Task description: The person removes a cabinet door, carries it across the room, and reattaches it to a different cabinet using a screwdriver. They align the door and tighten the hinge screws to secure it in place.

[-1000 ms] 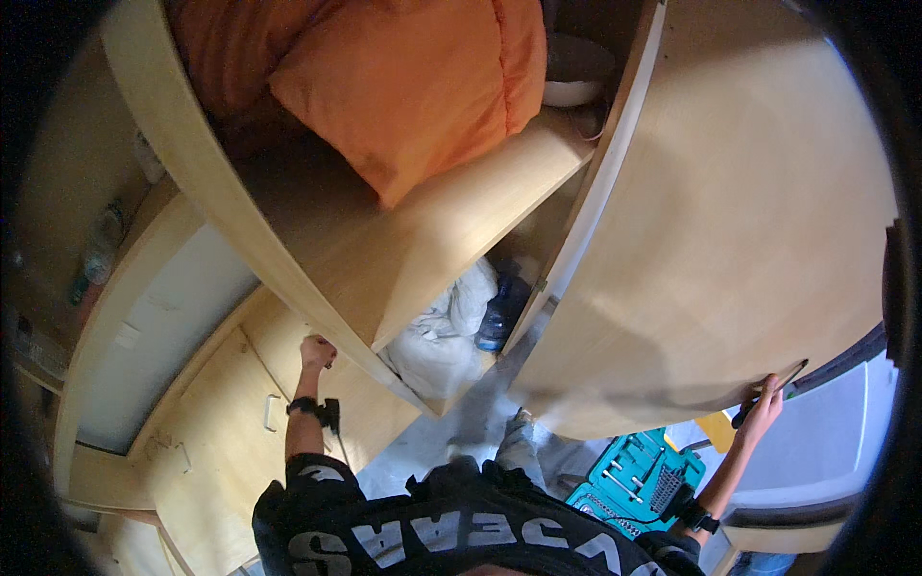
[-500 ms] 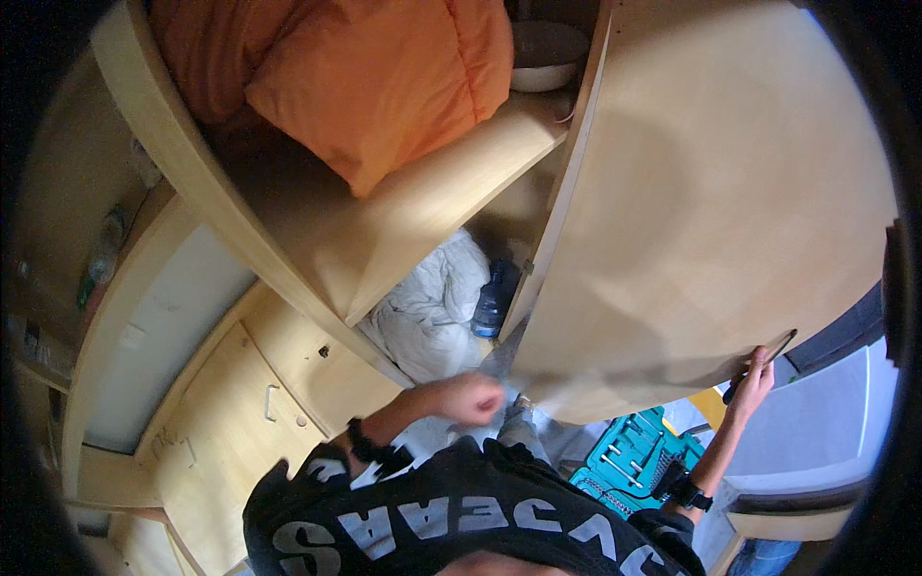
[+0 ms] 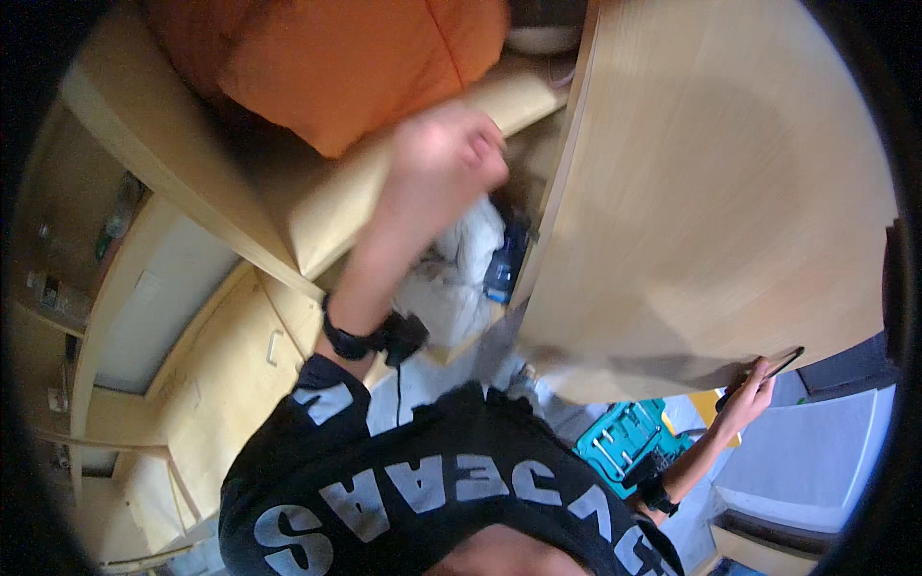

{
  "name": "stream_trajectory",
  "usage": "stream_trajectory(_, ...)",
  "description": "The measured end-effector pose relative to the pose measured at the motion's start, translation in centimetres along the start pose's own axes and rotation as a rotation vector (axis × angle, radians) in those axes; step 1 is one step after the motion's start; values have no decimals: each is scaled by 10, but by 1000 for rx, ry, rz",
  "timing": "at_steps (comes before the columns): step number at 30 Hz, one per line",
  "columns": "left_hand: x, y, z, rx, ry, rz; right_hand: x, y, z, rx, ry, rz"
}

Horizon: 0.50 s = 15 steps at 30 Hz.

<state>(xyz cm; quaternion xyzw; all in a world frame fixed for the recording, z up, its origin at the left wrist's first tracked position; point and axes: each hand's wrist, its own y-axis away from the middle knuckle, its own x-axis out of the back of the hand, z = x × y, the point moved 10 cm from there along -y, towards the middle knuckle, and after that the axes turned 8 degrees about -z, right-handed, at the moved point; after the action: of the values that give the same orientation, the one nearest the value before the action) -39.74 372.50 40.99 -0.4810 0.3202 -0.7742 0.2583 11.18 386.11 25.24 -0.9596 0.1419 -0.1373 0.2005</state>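
My left hand (image 3: 447, 149) is raised in front of the cabinet shelf's front edge (image 3: 336, 216), below the orange bedding (image 3: 355, 67). It is smeared by motion; the fingers look curled in, and anything inside them is hidden. At the lower right corner of the large wooden door (image 3: 711, 202), my right hand (image 3: 751, 398) is closed round a slim dark bar (image 3: 788, 361). Whether that bar is a handle on the door or a loose tool cannot be told. The door stands swung out to the right of the cabinet.
Beneath the shelf are white bedding (image 3: 442, 302) and a blue water bottle (image 3: 501, 269). A teal tool case (image 3: 624, 442) lies open on the floor below the door. Wooden cupboards (image 3: 230, 394) line the left side, and a bowl (image 3: 545, 38) sits on the shelf.
My left hand has risen from waist height up to the shelf edge. The right hand stays at the door's corner, slightly lower, and the view has shifted a little.
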Motion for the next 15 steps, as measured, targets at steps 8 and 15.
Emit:
stream_trajectory(8,-7,-35,-105,346,-523,-617,17,-5,20,-105,49,102)
stream_trajectory(15,-52,-47,-152,477,-831,-1038,20,-4,29,-130,28,132)
